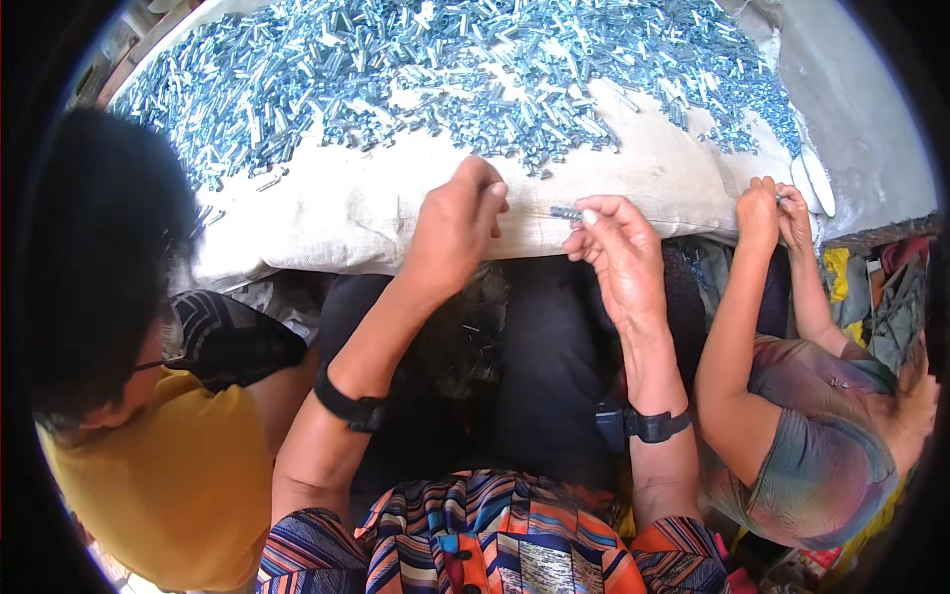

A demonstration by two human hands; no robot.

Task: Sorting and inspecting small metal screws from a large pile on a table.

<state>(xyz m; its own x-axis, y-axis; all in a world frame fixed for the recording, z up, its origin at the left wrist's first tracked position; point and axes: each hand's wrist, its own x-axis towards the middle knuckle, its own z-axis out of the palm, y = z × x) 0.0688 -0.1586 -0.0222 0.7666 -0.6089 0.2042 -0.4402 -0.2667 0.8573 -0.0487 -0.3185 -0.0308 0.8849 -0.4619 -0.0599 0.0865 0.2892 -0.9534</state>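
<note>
Zinc-bright metal lay everywhere in the head view: a heap of small bluish fasteners was spread over a pale woven sack that covered the work surface and drooped over its near edge. One small metal fastener was off the heap, just above the sack's near edge, pinched at its end between the thumb and fingertips of the right hand; the other fingers curled loosely, so the hand was mostly closed around that one pinch. The piece looked stiff, hard and light, probably smooth enough to slip, so a grip across its short body near one end seemed the surest hold. The left hand rested just beside it on the sack with its fingers bunched and bent downward; whether it gripped anything underneath I could not tell, since the knuckles hid the fingertips. Both wrists carried dark bands, and a dark lap showed below between the forearms. On the left a person in a yellow shirt leaned in close. On the right a co-worker's hands were pressed together at the sack's edge, working something too small to make out.
</note>
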